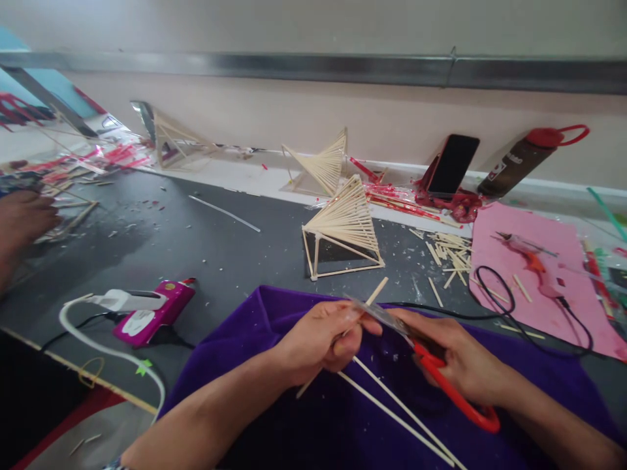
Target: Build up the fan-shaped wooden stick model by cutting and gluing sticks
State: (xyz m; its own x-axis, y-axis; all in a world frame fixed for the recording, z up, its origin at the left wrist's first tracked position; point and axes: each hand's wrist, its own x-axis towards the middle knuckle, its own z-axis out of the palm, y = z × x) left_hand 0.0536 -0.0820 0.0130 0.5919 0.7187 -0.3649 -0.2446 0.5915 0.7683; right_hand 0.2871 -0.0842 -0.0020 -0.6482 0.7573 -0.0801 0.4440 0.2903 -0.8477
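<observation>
The left hand [330, 333] clamps slender, pale wooden sticks [396, 418] at five o'clock; the right hand [455, 352] has its fingers wrapped around red-handled metal scissors [431, 363] at four o'clock. Blade slippage could cut adjacent left fingertips.

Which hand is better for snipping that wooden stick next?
Probably the right hand: it already holds the red-handled scissors, and their metal end is right by the wooden stick. The left hand is holding that stick, so it seems better placed to steady it.
</observation>
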